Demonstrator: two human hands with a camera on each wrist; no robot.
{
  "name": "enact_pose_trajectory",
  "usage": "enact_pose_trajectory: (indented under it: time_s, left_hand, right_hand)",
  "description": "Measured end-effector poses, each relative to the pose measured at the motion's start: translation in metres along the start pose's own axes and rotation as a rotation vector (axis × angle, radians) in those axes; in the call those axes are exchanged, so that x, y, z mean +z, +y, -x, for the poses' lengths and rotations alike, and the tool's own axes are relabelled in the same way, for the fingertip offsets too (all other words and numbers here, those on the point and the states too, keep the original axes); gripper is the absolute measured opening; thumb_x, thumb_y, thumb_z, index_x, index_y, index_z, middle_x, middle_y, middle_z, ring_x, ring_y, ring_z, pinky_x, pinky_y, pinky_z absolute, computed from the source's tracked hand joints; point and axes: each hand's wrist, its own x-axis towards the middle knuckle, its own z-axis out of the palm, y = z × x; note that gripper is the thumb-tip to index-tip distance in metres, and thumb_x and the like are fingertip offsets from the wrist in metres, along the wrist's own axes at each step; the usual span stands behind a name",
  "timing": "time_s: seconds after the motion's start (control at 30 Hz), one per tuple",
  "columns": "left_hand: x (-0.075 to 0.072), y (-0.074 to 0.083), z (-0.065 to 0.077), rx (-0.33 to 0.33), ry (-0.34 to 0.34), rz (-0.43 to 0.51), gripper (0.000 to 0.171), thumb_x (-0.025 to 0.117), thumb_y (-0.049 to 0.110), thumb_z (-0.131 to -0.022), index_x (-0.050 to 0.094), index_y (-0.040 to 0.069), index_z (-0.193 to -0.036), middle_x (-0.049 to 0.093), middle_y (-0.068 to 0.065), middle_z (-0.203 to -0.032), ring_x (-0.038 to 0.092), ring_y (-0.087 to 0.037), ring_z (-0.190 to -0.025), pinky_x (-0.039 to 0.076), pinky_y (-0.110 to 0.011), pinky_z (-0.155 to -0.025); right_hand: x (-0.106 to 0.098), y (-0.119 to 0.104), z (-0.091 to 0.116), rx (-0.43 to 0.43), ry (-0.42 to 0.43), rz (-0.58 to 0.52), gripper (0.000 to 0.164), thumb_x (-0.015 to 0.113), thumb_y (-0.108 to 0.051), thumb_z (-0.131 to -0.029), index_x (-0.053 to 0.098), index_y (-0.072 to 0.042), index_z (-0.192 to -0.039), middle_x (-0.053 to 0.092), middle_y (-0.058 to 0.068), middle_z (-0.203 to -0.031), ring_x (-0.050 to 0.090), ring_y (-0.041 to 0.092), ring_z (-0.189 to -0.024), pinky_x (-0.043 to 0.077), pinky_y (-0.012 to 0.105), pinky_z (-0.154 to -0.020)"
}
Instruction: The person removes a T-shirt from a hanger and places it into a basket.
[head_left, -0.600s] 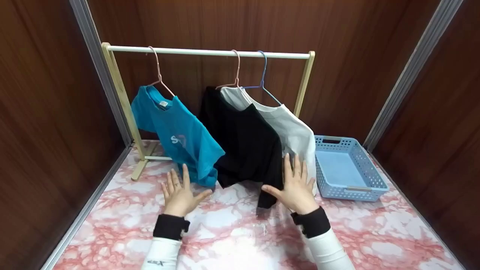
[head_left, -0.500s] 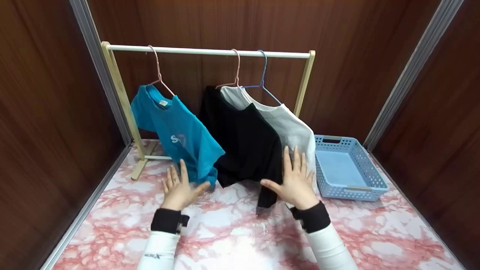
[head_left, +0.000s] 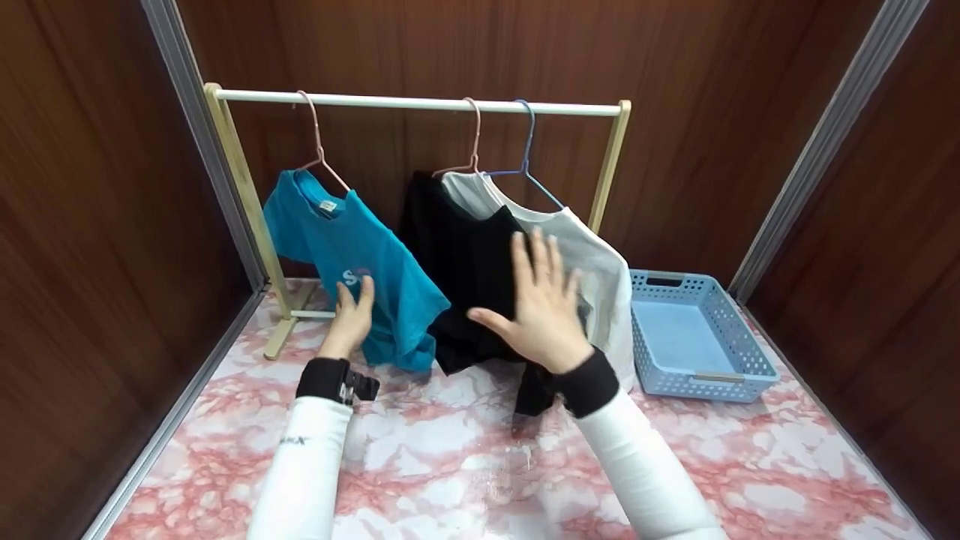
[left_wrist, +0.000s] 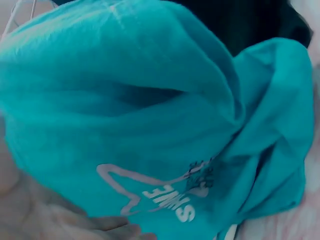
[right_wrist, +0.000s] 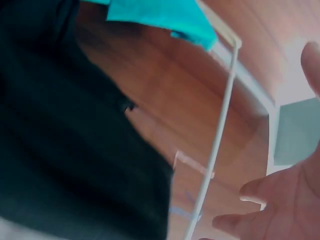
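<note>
A blue T-shirt (head_left: pixel 360 247) with a printed front hangs on a pink hanger (head_left: pixel 319 142) at the left of the rack. My left hand (head_left: pixel 349 322) is raised at its left front, fingers extended and holding nothing; the left wrist view has this hand (left_wrist: pixel 65 220) low in the corner, beside the print. With fingers spread, my right hand (head_left: pixel 546 315) overlaps the black shirt (head_left: pixel 472 270) and the white shirt (head_left: pixel 592 247) in the head view. The right wrist view shows that hand's fingers (right_wrist: pixel 255 192) apart from the black cloth.
The rack's white rail (head_left: pixel 397 102) runs between wooden uprights and carries another pink hanger (head_left: pixel 474 142) and a blue hanger (head_left: pixel 529 142). A light blue perforated basket (head_left: pixel 705 386) stands to the right on the marbled table (head_left: pixel 435 457). Brown panels (head_left: pixel 712 112) enclose the space.
Both hands have moved forward and up toward the hanging shirts. The left has turned more edge-on beside the blue T-shirt; the right has also shifted left. The shirts hang much as before.
</note>
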Motion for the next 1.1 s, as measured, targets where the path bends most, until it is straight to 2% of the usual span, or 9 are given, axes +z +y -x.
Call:
enact_pose_trajectory:
  time_s: [0.13,0.27,0.4,0.5,0.6,0.7,0.8,0.93,1.1]
  left_hand:
    - [-0.005,0.005,-0.013,-0.019,0.103,0.174,0.087,0.007,0.066,-0.105,-0.012,0.004,-0.162,-0.01,-0.018,-0.172,-0.004,-0.036,-0.161,0.002,-0.049,-0.132]
    - [-0.006,0.014,-0.023,-0.006,0.18,0.376,0.08,0.012,0.064,-0.107,0.002,0.01,-0.165,-0.002,-0.009,-0.174,0.0,-0.028,-0.162,0.004,-0.043,-0.133]
    - [-0.006,0.027,-0.03,-0.031,0.173,0.646,0.082,0.019,0.066,-0.106,0.004,0.012,-0.166,0.005,-0.008,-0.175,0.008,-0.024,-0.162,0.013,-0.042,-0.132]
    - [-0.007,0.034,-0.034,-0.049,0.146,0.846,0.083,0.021,0.066,-0.105,0.001,0.012,-0.166,0.009,-0.011,-0.174,0.013,-0.023,-0.162,0.018,-0.04,-0.131]
    - [-0.009,0.04,-0.037,-0.054,0.104,0.98,0.083,0.017,0.067,-0.105,-0.001,0.013,-0.166,0.009,-0.01,-0.174,0.014,-0.022,-0.162,0.015,-0.037,-0.132]
    - [-0.01,0.047,-0.04,-0.043,0.052,1.048,0.083,0.013,0.068,-0.104,-0.004,0.014,-0.165,0.005,-0.007,-0.175,0.01,-0.021,-0.162,0.011,-0.035,-0.132]
    - [-0.009,0.053,-0.044,-0.029,0.019,1.051,0.083,0.012,0.068,-0.104,-0.002,0.014,-0.166,0.006,-0.005,-0.175,0.008,-0.02,-0.162,0.006,-0.036,-0.133]
    - [-0.008,0.061,-0.049,-0.01,-0.022,1.072,0.079,0.011,0.065,-0.106,-0.003,0.015,-0.165,0.003,-0.004,-0.175,0.004,-0.02,-0.163,0.0,-0.037,-0.132]
    - [-0.01,0.063,-0.047,0.009,-0.001,1.11,0.072,0.011,0.056,-0.109,-0.004,0.013,-0.165,0.007,-0.004,-0.174,0.009,-0.018,-0.162,0.003,-0.035,-0.132]
  right_hand:
    - [0.012,-0.02,-0.018,-0.072,-0.024,-0.035,0.104,0.062,-0.067,-0.092,0.008,-0.016,-0.166,0.004,0.009,-0.175,-0.002,0.032,-0.162,0.005,0.075,-0.121]
    - [0.031,-0.033,-0.038,-0.101,-0.109,-0.143,0.091,0.059,-0.055,-0.1,0.014,-0.012,-0.166,0.012,0.009,-0.174,0.007,0.029,-0.162,0.007,0.071,-0.124]
    - [0.053,-0.04,-0.058,-0.092,-0.177,-0.285,0.079,0.055,-0.044,-0.105,0.018,-0.007,-0.164,0.023,0.013,-0.171,0.022,0.032,-0.159,0.019,0.064,-0.126]
    - [0.068,-0.045,-0.07,-0.077,-0.169,-0.417,0.067,0.053,-0.033,-0.108,0.026,-0.002,-0.161,0.037,0.016,-0.165,0.037,0.032,-0.153,0.03,0.052,-0.125]
    - [0.08,-0.051,-0.079,-0.043,-0.151,-0.528,0.054,0.051,-0.025,-0.109,0.038,-0.001,-0.156,0.051,0.016,-0.155,0.05,0.029,-0.143,0.04,0.041,-0.12]
    - [0.087,-0.058,-0.083,0.013,-0.151,-0.571,0.045,0.05,-0.026,-0.11,0.05,-0.006,-0.15,0.061,0.013,-0.146,0.06,0.027,-0.132,0.048,0.039,-0.112]
    - [0.092,-0.063,-0.086,0.063,-0.143,-0.565,0.039,0.051,-0.029,-0.11,0.06,-0.01,-0.142,0.069,0.012,-0.134,0.068,0.025,-0.117,0.054,0.037,-0.101]
    - [0.094,-0.065,-0.088,0.097,-0.074,-0.512,0.031,0.05,-0.029,-0.11,0.067,-0.013,-0.13,0.074,0.012,-0.111,0.068,0.024,-0.093,0.055,0.035,-0.086]
    - [0.091,-0.062,-0.089,0.087,0.046,-0.512,0.026,0.052,-0.021,-0.108,0.07,-0.009,-0.122,0.075,0.014,-0.111,0.069,0.03,-0.094,0.056,0.041,-0.087]
